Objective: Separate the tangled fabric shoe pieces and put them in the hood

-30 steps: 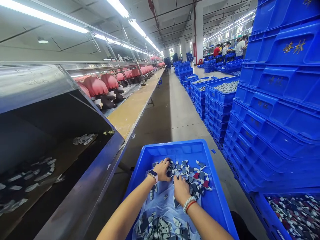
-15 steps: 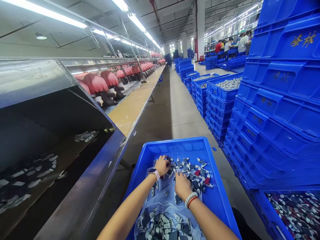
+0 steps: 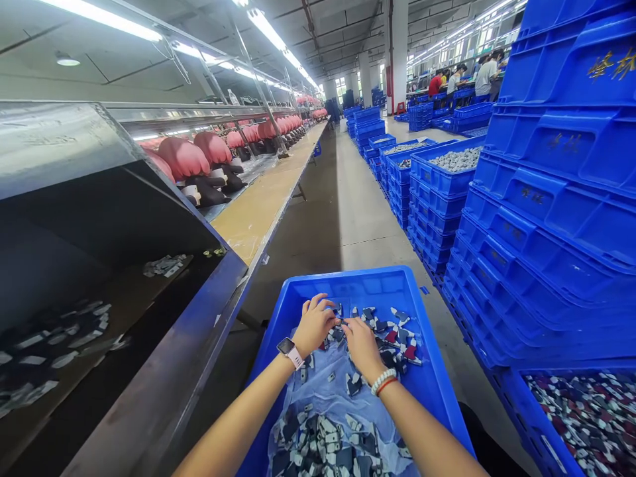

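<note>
Over loose parts [image 3: 392, 336], left hand [image 3: 315, 327] and right hand [image 3: 364, 346] nearly touch, fingers curled, grip unclear.

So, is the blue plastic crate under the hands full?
Only partly filled: small dark and white pieces lie in the crate, with bare blue plastic showing.

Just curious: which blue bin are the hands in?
The bin at bottom centre. It alone has the left hand and right hand inside, over small pieces and a thin sheet; stacked bins stand to its right.
</note>
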A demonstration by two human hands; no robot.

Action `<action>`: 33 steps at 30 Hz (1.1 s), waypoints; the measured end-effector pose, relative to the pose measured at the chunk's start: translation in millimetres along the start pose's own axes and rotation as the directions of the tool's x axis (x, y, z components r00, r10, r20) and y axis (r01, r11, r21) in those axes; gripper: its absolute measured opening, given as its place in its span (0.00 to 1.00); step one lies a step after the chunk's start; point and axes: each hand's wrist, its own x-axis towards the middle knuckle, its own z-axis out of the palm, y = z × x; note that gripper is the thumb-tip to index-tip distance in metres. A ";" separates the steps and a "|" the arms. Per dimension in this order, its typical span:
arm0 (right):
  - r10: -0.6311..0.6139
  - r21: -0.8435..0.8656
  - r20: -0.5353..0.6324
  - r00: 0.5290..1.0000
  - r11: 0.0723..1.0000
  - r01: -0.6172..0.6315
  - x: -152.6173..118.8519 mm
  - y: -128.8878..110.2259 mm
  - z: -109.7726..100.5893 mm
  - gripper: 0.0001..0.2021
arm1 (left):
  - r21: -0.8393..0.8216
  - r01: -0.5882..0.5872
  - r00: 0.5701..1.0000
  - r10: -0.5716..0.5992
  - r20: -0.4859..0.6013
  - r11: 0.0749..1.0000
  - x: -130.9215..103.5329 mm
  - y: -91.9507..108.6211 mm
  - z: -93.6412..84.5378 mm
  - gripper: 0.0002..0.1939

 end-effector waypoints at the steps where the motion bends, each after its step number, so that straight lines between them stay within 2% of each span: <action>1: -0.015 0.065 -0.020 1.000 0.998 0.017 0.8 0.9 1.3 0.16 | -0.029 0.014 0.999 -0.015 -0.036 0.999 -3.6 3.4 -5.1 0.08; 6: -0.042 0.312 -0.111 0.993 0.947 0.075 0.1 0.8 7.0 0.18 | -0.195 0.072 0.978 -0.108 -0.180 0.978 -12.8 12.3 -16.2 0.13; 12: -0.043 0.420 -0.174 0.984 0.900 0.114 -0.7 -2.1 6.7 0.21 | -0.360 0.070 0.951 -0.171 -0.257 0.930 -13.7 15.8 -17.8 0.15; 26: -0.062 0.389 -0.209 0.976 0.910 0.141 -2.7 -2.4 9.3 0.22 | -0.535 0.137 0.913 -0.316 -0.258 0.834 -10.4 14.6 -10.6 0.18; 30: -0.084 0.366 -0.254 0.964 0.914 0.176 -6.6 -10.4 3.1 0.20 | -0.596 0.125 0.904 -0.339 -0.262 0.793 -10.3 21.0 -16.0 0.18; 33: -0.134 0.341 -0.292 0.947 0.910 0.235 -16.2 -27.9 -11.9 0.18 | -0.673 0.112 0.901 -0.360 -0.241 0.731 -18.3 34.6 -29.4 0.19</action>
